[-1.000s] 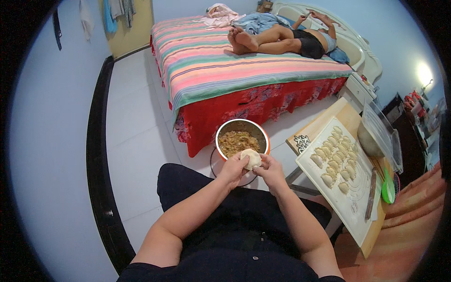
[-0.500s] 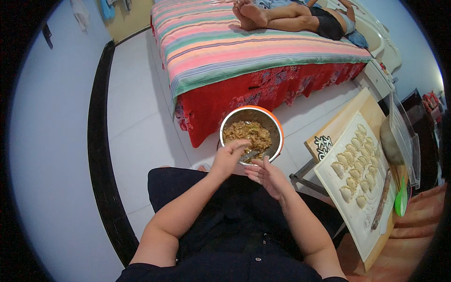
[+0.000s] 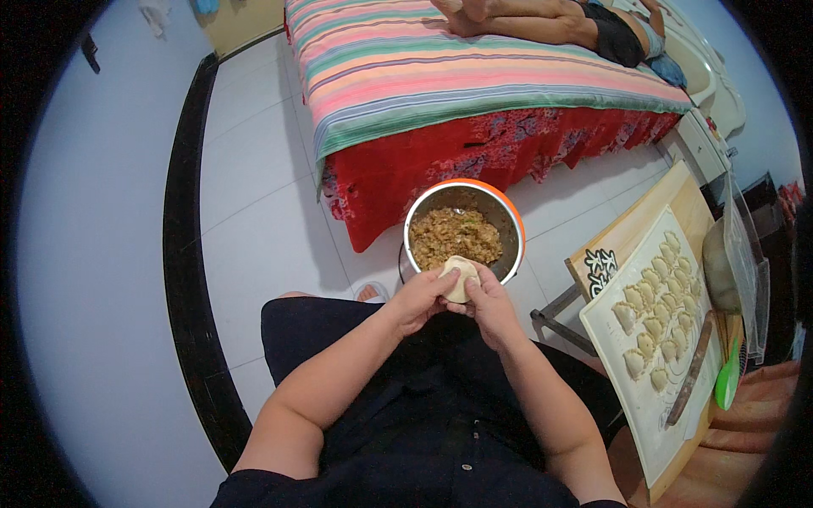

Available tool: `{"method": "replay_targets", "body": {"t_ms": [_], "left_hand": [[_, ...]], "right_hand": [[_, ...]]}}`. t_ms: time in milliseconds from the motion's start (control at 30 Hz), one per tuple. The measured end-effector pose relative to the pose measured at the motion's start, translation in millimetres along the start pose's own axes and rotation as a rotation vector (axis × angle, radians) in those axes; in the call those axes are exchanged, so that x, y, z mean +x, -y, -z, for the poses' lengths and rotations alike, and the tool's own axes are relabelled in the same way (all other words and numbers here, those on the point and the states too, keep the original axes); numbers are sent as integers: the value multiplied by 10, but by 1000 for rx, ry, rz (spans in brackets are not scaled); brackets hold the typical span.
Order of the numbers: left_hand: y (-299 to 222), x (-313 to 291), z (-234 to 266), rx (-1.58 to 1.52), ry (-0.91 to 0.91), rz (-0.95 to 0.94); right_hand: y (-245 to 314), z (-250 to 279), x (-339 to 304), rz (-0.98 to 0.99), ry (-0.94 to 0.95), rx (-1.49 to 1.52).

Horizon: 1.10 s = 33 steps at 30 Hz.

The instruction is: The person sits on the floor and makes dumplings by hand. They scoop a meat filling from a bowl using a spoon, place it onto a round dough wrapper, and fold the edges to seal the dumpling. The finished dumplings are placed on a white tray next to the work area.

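Note:
A pale round dumpling wrapper [image 3: 460, 279] is pinched between my two hands at the near rim of a steel bowl [image 3: 421, 203]. My left hand [image 3: 421, 300] grips its left side, thumb on top. My right hand [image 3: 494, 306] holds the right side, fingers curled beneath. Whether any filling lies inside the dough cannot be seen. Brown minced filling [image 3: 453, 233] sits in the bowl, which has an orange outer edge.
On my right, a wooden table [image 3: 593, 241] bears a white board [image 3: 631, 406] with several shaped dumplings [image 3: 660, 309], a rolling pin [image 3: 693, 368] and a green spoon [image 3: 727, 381]. Ahead stands a bed [image 3: 508, 80] with a striped cover, where a person [image 3: 542, 30] lies.
My left hand has come back from over the filling, and the metal utensil near it no longer shows. Both hands have closed together on the wrapper. The view has shifted slightly.

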<state>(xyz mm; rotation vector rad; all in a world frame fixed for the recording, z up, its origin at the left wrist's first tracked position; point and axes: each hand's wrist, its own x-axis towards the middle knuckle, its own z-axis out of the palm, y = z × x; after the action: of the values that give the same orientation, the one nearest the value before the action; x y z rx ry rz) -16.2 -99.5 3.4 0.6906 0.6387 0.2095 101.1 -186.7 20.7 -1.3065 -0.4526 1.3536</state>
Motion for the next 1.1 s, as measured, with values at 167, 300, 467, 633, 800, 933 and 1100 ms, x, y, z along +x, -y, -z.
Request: {"method": "replay_targets", "body": {"t_ms": [167,300,467,633,800,933,1100], "left_hand": [[9,219,352,-243,-216,-199],[-323,172,391,-320,-257,-367],[-332,167,406,-350,-320,-356],[-361,133,501,-300,-283,-391],[-372,133,514,-294,-275,-386],[-397,107,457,-311,-295,-372],[-370,133,500,-313,-261,-364]], "right_hand": [[27,94,27,-60,-58,-601],[-235,207,89,610,-60,-1430],[-380,112,322,670,-38,-1485],[-269,261,279,726,-181,-1441],[-137,591,382,549,-451,-985],[-126,804,507,415,-584,-624],[-223,920,362,354,-557,-658]]}}
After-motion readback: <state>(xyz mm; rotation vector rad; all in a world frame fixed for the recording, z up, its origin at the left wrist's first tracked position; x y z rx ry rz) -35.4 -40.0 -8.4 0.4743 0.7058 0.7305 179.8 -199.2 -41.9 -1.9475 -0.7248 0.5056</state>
